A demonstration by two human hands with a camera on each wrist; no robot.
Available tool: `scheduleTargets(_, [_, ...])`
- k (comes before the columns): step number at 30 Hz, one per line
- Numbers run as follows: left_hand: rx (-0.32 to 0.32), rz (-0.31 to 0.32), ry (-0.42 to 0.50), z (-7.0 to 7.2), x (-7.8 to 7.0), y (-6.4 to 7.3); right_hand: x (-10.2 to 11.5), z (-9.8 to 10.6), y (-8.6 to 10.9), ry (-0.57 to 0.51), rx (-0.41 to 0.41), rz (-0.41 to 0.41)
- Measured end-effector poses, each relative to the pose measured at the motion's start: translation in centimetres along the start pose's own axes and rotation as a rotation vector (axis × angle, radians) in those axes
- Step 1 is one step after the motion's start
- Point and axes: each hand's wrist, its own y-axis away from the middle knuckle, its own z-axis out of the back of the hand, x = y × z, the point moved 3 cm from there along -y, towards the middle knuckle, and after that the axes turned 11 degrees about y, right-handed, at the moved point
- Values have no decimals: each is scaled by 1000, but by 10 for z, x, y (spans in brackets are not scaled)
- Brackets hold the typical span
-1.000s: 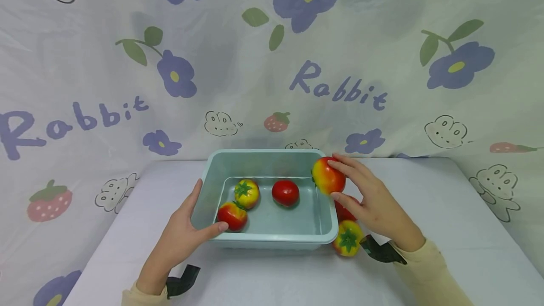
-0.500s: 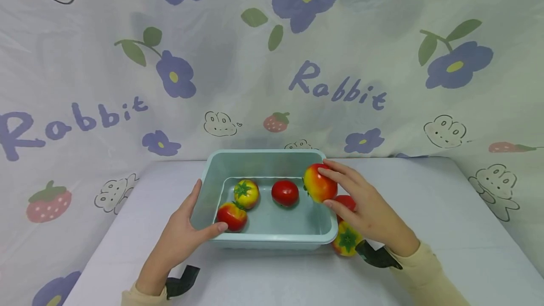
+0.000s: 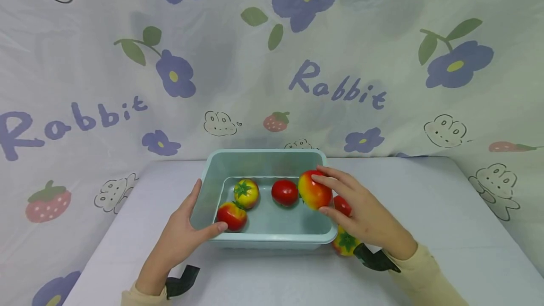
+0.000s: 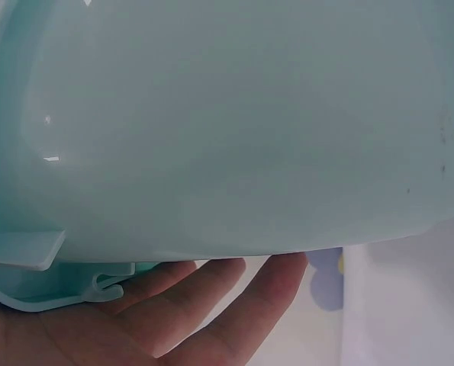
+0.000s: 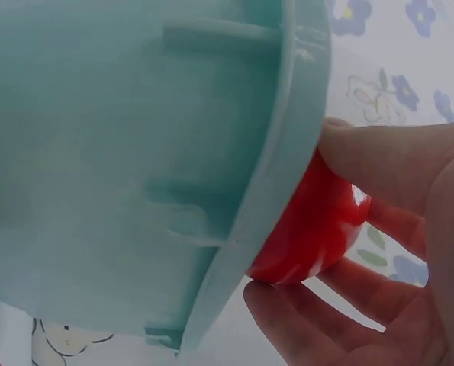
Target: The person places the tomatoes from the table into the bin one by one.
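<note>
In the head view a pale blue-green plastic basin (image 3: 272, 238) holds a red tomato (image 3: 285, 192), a yellow tomato (image 3: 247, 193) with green sepals and a red-yellow tomato (image 3: 232, 216). My right hand (image 3: 361, 211) pinches another red-yellow tomato (image 3: 315, 190) between thumb and fingertips, over the right part of the basin. In the right wrist view this held tomato (image 5: 318, 221) shows red, partly hidden behind the rim. My left hand (image 3: 182, 225) holds the basin's front left corner, thumb across the front rim. Its fingers (image 4: 265, 293) press along the outer wall in the left wrist view.
Just outside the basin's right side, a red tomato (image 3: 342, 206) and a yellow tomato with green sepals (image 3: 346, 241) lie on the white tabletop (image 3: 437, 221), partly hidden. A printed curtain (image 3: 238, 74) hangs behind the table.
My right hand has carried the held tomato left and slightly down, from the basin's right rim to above its inside. My left hand and the basin stay put.
</note>
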Motion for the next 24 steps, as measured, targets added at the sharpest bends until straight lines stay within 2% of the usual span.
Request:
scheduleTargets(7, [0, -6, 9, 0, 1, 0, 3, -6, 0, -10, 34, 18])
scheduleTargets(13, [2, -15, 3, 0, 1, 0, 4, -11, 1, 5, 68, 1])
scheduleTargets(24, [-1, -16, -1, 0, 1, 0, 7, -16, 1, 11, 62, 36])
